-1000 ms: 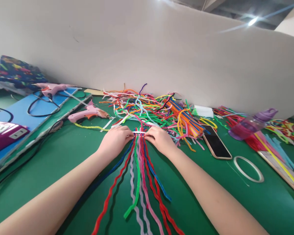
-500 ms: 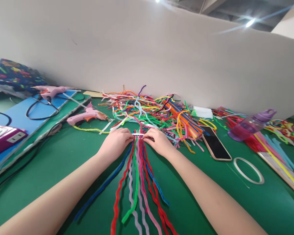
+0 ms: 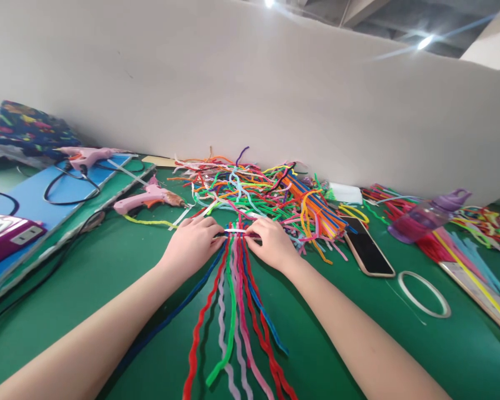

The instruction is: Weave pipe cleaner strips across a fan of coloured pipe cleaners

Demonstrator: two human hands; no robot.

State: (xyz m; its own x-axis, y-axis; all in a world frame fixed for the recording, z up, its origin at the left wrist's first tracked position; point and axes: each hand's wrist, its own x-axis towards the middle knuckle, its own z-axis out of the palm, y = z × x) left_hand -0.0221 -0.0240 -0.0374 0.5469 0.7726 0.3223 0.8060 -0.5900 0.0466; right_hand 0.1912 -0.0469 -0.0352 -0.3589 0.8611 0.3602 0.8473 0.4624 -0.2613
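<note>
Since a second ago, the leftmost red strand has swung inward, its lower length nearer the green strand. Fingers of the left hand and right hand pinch opposite ends of a white strip, lying across the fuzzy strands between them. Beyond the fingers, a multicoloured pile lies on the desk.

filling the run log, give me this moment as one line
left grip: on white strip, left end | right grip: on strip, right end | fuzzy strands: strip across, fanned out
</note>
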